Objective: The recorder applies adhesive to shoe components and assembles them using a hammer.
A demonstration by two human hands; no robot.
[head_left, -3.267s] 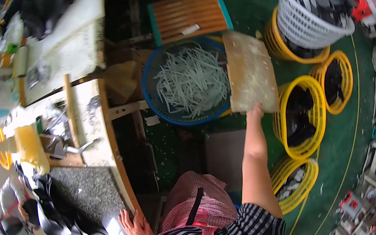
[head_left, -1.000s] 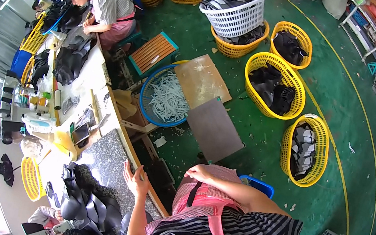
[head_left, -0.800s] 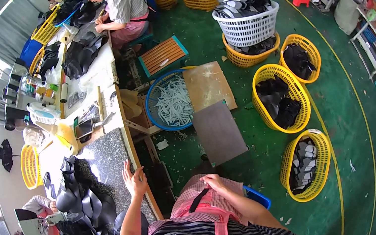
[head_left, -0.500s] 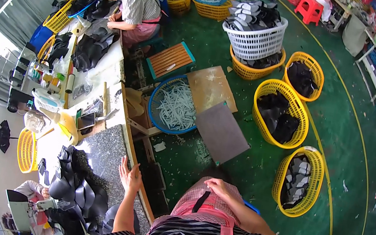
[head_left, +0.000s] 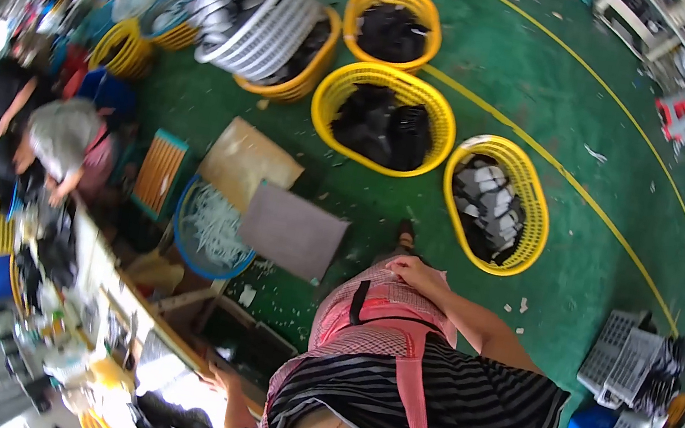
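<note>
My left hand [head_left: 224, 384] is at the edge of the worktable [head_left: 170, 347], low in the view. Its fingers are stretched out over the edge, somewhat blurred, with nothing in them. My right hand [head_left: 413, 272] rests on the front of my pink apron [head_left: 378, 298], its fingers loosely bent and holding no separate object. Dark, glossy cut pieces [head_left: 168, 422] lie on the worktable beyond my left hand. A brown-grey board [head_left: 294, 231] lies ahead of me, partly over a blue basket [head_left: 211, 267] of pale strips.
Yellow baskets [head_left: 437, 153] of dark pieces stand on the green floor ahead and right. A white basket [head_left: 278, 33] sits stacked on another. Two co-workers [head_left: 67, 138] sit at the table's far left. Grey crates [head_left: 632, 366] stand at right.
My view and body have turned right, so the worktable and baskets sit farther left. My left hand has moved from above the tabletop to its edge. My right hand stays on the apron.
</note>
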